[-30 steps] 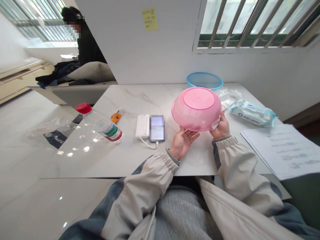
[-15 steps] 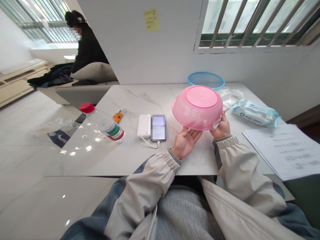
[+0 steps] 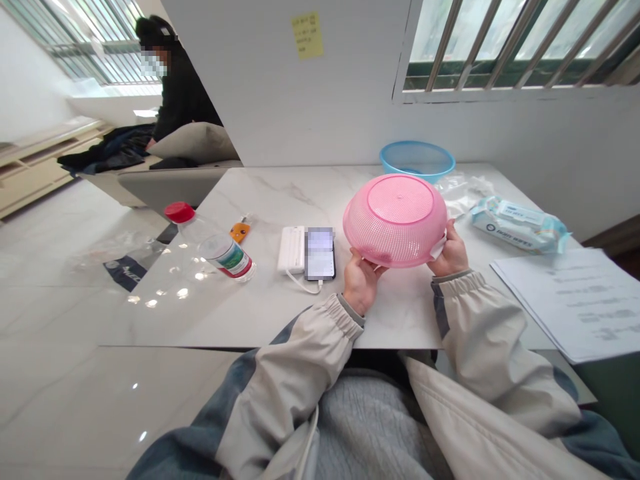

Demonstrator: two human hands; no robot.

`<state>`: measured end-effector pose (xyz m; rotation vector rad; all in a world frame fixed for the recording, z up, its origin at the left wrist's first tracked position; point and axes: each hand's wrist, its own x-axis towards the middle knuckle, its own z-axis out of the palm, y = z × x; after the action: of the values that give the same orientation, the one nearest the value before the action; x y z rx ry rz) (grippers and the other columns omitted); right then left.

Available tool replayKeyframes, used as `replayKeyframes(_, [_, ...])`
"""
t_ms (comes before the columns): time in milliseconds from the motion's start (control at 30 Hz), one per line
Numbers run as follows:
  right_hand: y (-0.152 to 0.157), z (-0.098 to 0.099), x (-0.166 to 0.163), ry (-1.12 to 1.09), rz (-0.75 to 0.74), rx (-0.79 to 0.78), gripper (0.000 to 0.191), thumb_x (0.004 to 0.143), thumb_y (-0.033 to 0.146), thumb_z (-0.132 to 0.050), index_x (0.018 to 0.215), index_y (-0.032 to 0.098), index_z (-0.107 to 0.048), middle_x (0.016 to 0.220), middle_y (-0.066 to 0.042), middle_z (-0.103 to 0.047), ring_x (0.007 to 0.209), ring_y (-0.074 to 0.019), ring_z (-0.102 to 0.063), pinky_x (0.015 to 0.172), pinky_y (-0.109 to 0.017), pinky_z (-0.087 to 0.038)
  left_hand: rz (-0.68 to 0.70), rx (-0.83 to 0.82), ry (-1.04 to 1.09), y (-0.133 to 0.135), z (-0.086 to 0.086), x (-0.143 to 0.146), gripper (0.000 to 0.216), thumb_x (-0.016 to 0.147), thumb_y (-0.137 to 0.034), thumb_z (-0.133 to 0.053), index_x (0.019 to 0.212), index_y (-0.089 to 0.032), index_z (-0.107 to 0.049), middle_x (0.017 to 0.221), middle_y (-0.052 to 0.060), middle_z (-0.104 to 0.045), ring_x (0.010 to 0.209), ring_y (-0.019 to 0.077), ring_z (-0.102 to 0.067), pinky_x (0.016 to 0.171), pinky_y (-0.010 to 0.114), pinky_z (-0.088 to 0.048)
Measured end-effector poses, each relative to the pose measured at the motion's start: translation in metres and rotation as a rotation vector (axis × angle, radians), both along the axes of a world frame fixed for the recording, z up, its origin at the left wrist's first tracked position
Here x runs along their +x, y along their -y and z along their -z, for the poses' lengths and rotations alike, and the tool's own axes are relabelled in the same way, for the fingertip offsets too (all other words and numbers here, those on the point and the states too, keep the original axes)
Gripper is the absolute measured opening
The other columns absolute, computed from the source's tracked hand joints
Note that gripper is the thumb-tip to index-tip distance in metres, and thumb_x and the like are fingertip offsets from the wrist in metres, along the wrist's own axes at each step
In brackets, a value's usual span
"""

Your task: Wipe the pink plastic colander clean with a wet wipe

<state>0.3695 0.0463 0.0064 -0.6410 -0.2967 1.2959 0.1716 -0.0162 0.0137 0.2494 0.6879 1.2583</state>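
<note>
A pink mesh basket (image 3: 395,219) is held upside down above the white marble table (image 3: 270,200), bottom up. My left hand (image 3: 361,281) grips its near rim from below, fingers curled under the edge and showing through the mesh. My right hand (image 3: 453,251) holds the right rim together with a small white wipe (image 3: 439,247) pressed against it. A blue basket (image 3: 417,159) stands upright behind the pink one.
A phone (image 3: 320,253) lies on a white power bank (image 3: 292,249) left of my hands. A red-capped bottle (image 3: 213,245) lies near the left edge. A wipes pack (image 3: 520,223) and papers (image 3: 575,297) are on the right. A person (image 3: 177,87) sits far left.
My left hand went from an open palm under the basket to fingers curled round its near rim. The basket sank slightly and tilted toward me.
</note>
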Motion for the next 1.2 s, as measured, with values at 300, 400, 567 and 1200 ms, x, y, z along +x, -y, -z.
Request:
replayKeyframes(300, [-0.004, 0.005, 0.004, 0.009, 0.031, -0.049, 0.039, 0.113, 0.04, -0.04, 0.114, 0.023, -0.076, 0.097, -0.001, -0.084, 0.098, -0.0178, -0.08, 0.103, -0.041, -0.065, 0.033, 0.029, 0.016, 0.001, 0.001, 0.0, 0.047, 0.11, -0.052, -0.038, 0.108, -0.019, -0.071, 0.102, 0.01, -0.077, 0.103, 0.0248, -0.071, 0.105, 0.044, -0.053])
replayKeyframes(400, [-0.006, 0.008, 0.006, -0.002, 0.049, -0.032, 0.039, 0.113, 0.041, -0.042, 0.115, 0.023, -0.076, 0.099, -0.001, -0.084, 0.101, -0.0176, -0.079, 0.103, -0.039, -0.064, 0.142, 0.125, 0.034, 0.005, 0.003, 0.001, 0.029, 0.103, -0.045, -0.058, 0.113, -0.022, -0.071, 0.119, 0.01, -0.077, 0.119, 0.0259, -0.068, 0.115, 0.046, -0.046])
replayKeyframes(567, [-0.008, 0.012, 0.008, -0.025, 0.079, -0.001, 0.035, 0.111, 0.042, -0.046, 0.119, 0.024, -0.075, 0.103, -0.002, -0.084, 0.11, -0.0175, -0.078, 0.106, -0.037, -0.062, 0.436, 0.256, 0.053, 0.015, 0.004, 0.004, 0.028, 0.086, -0.027, -0.082, 0.112, -0.023, -0.072, 0.138, 0.009, -0.07, 0.14, 0.0312, -0.06, 0.123, 0.052, -0.038])
replayKeyframes(1200, [0.02, -0.027, -0.02, -0.061, 0.015, 0.108, 0.041, 0.084, 0.021, -0.046, 0.118, 0.024, -0.071, 0.101, -0.003, -0.081, 0.101, -0.0228, -0.077, 0.104, -0.044, -0.061, 0.205, 0.244, -0.113, 0.008, 0.016, 0.005, 0.023, 0.093, -0.037, -0.08, 0.103, -0.019, -0.068, 0.115, 0.009, -0.076, 0.113, 0.0236, -0.07, 0.108, 0.045, -0.049])
